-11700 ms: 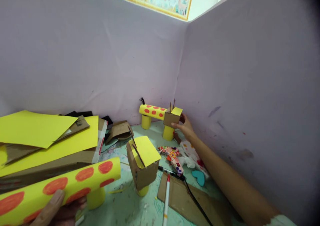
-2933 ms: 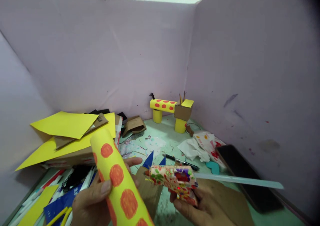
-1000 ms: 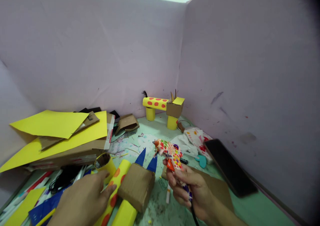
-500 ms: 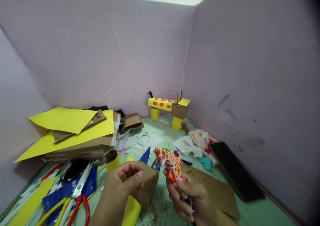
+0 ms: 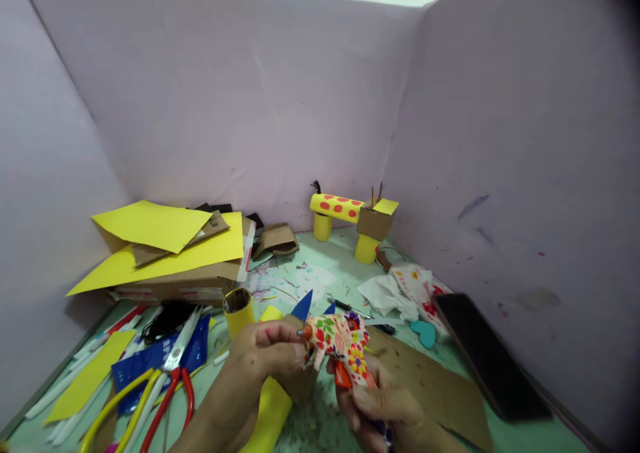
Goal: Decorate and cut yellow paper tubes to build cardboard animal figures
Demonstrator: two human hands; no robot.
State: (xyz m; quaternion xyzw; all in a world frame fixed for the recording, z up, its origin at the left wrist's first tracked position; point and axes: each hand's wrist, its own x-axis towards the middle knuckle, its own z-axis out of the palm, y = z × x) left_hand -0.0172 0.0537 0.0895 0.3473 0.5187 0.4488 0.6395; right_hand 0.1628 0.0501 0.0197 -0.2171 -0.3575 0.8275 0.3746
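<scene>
My right hand [image 5: 383, 406] is closed around a small floral-patterned bundle [image 5: 340, 346], cream with red, green, orange and purple prints. An orange-brown tip sticks out of its left end. My left hand [image 5: 257, 366] pinches at that tip with thumb and forefinger; what exactly lies between the fingers is partly hidden. Just behind, a brown cardboard piece [image 5: 299, 386] is mostly covered by my hands, and a blue pointed piece [image 5: 303, 304] rises behind them. Below my left hand lies a yellow paper roll [image 5: 270, 416]. A shorter yellow tube [image 5: 239, 313] stands upright behind my left wrist.
Scissors [image 5: 175, 359] with red handles lie at left on a blue packet [image 5: 133, 373]. Yellow sheets [image 5: 155, 226] top a cardboard box. A spotted yellow animal model [image 5: 340, 206] stands at the back corner. Right are tissue [image 5: 390, 293], flat cardboard [image 5: 435, 379] and a black phone [image 5: 493, 356].
My left hand has moved right to the bundle and now pinches its tip. The bundle has tilted and shifted lower. The view has swung a little to the left.
</scene>
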